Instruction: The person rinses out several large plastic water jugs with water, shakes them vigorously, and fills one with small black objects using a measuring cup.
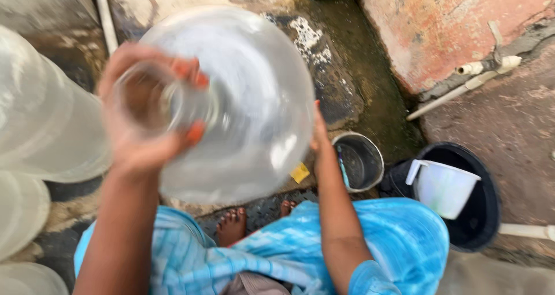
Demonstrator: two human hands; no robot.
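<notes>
- Gripping the neck of a big clear water jug, my left hand wraps its fingers around the mouth, thumb on one side and orange-painted fingertips on the other.
- My right hand lies flat against the far side of the jug's round body; I cannot tell how its fingers are set, since the jug hides them.
- Held this way, I judge one hand steers the neck while the other takes the weight of the body.
- The jug hangs in the air between both hands, above my bare feet.
- Its long axis runs from the mouth, pointing up toward me, down and away to the base.
- Just below my right hand stands a small metal pot; beyond it a white plastic mug rests in a black tub.
- More clear jugs lie beside my left hand.
</notes>
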